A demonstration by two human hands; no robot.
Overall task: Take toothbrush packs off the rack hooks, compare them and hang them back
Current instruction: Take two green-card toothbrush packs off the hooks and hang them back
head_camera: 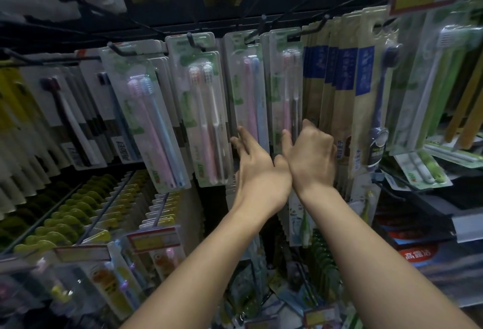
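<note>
Rack hooks, toothbrush packs vertical

Both hands reached the rack of hanging toothbrush packs at frame centre. The left hand, fingers extended, touched the lower edge of the pink-and-blue pack. At its 3 o'clock, the right hand curled its fingers round the lower part of the adjacent pack, both packs on their hooks.

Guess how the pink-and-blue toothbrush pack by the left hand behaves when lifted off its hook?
The pink-and-blue pack looks like thin card with a clear blister: probably light and slightly bendy. Hanging from one hook, it likely swings when the left hand nudges it.
</note>
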